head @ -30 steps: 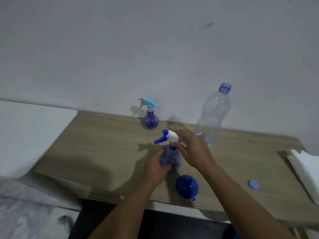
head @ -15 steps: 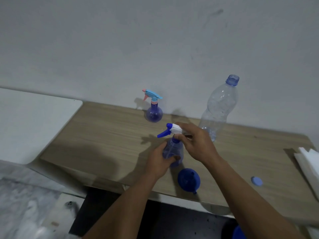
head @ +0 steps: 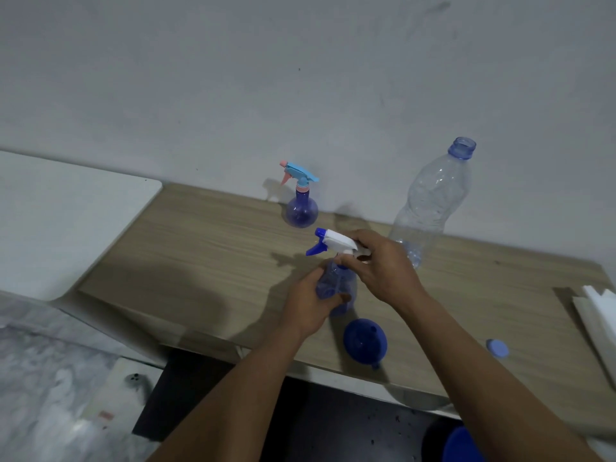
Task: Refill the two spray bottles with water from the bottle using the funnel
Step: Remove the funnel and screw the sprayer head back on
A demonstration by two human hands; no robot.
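Note:
A blue spray bottle [head: 340, 285] with a white and blue trigger head [head: 333, 243] stands mid-table. My left hand [head: 311, 305] grips its round body. My right hand [head: 383, 265] grips the trigger head at the neck. A second blue spray bottle [head: 301, 211] with a light-blue and pink head stands by the wall. The clear water bottle [head: 430, 201] stands uncapped at the back right, with only a little water at its bottom. A blue funnel [head: 365, 341] lies near the front edge, just right of my left hand.
The wooden table [head: 200, 261] meets a white surface [head: 60, 221] on the left. The blue bottle cap [head: 497, 348] lies at the front right. Folded white paper [head: 596, 315] lies at the right edge. A blue object [head: 461, 445] sits on the floor below.
Both hands stay on the near spray bottle. The trigger head has turned slightly under my right hand. The camera has shifted, so everything sits a little differently in view.

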